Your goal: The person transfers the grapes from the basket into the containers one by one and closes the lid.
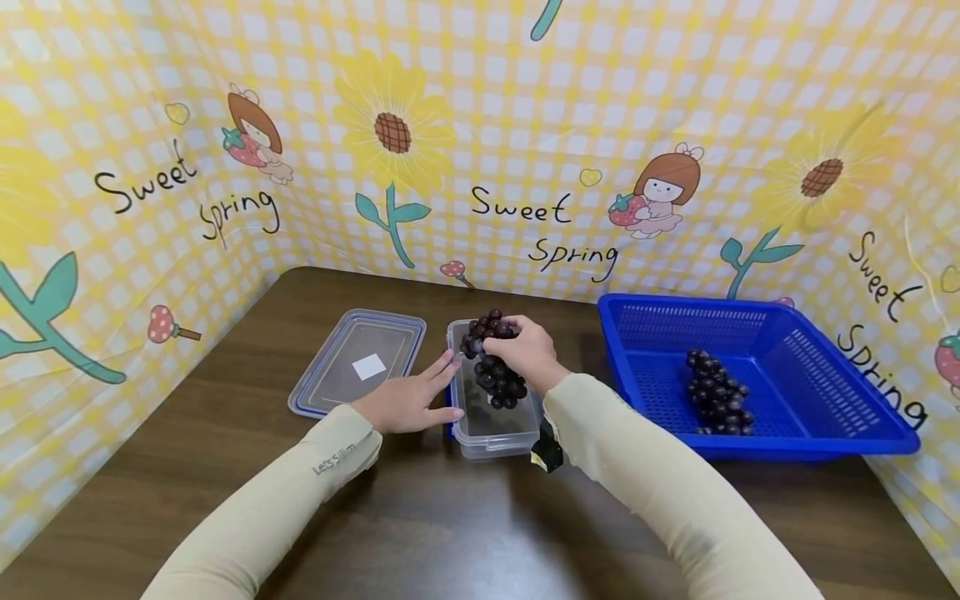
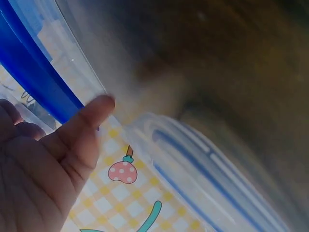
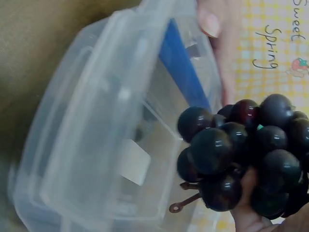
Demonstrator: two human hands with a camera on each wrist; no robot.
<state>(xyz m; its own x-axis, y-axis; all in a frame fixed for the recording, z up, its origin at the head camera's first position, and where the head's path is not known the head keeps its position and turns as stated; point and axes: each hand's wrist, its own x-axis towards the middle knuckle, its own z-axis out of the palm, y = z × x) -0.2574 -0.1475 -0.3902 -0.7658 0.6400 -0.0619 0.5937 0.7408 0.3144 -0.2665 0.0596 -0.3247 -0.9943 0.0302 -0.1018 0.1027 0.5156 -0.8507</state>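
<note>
My right hand (image 1: 528,354) grips a bunch of dark purple grapes (image 1: 500,383) over a clear plastic container (image 1: 495,447). In the right wrist view the grapes (image 3: 212,150) hang beside the container's opening, a brown stem end poking out toward it. Flat against the container's left side lies my left hand (image 1: 408,402), fingers and thumb extended. The left wrist view shows that hand's (image 2: 48,164) thumb held out straight. Left of the hand, a clear lid (image 1: 337,375) with a blue seal and a white label rests on the table.
A blue plastic basket (image 1: 813,446) stands on the right, with another bunch of dark grapes (image 1: 718,396) inside. A checked yellow cloth (image 1: 495,100) printed with flowers encloses the back and sides of the brown wooden table (image 1: 442,533).
</note>
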